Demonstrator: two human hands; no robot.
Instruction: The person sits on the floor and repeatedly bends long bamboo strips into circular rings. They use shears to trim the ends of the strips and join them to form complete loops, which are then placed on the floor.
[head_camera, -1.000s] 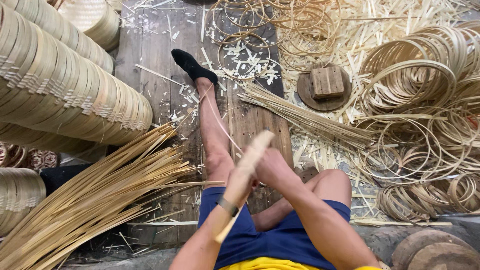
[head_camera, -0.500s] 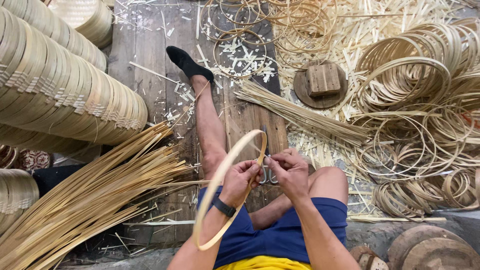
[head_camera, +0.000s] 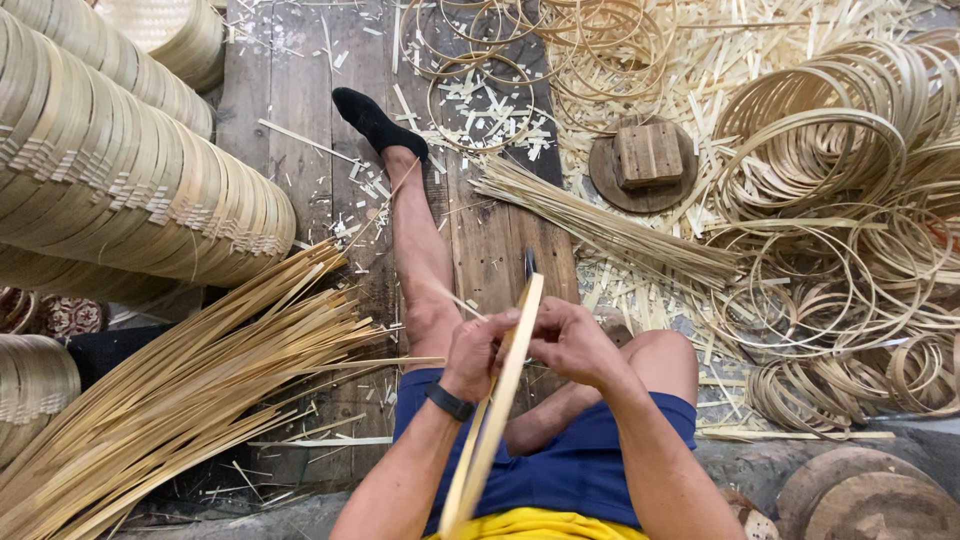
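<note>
Both hands, left hand (head_camera: 478, 350) and right hand (head_camera: 572, 340), close their fingers on a bamboo hoop (head_camera: 497, 400); beyond the fingers, a plank floor (head_camera: 300, 110) strewn with shavings, loose strips (head_camera: 180, 390) to the left.

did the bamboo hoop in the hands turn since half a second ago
Yes. The thin bamboo strip hoop showed its open ring before; now it stands edge-on, a narrow band over the blue shorts, gripped by left hand and right hand.
</note>
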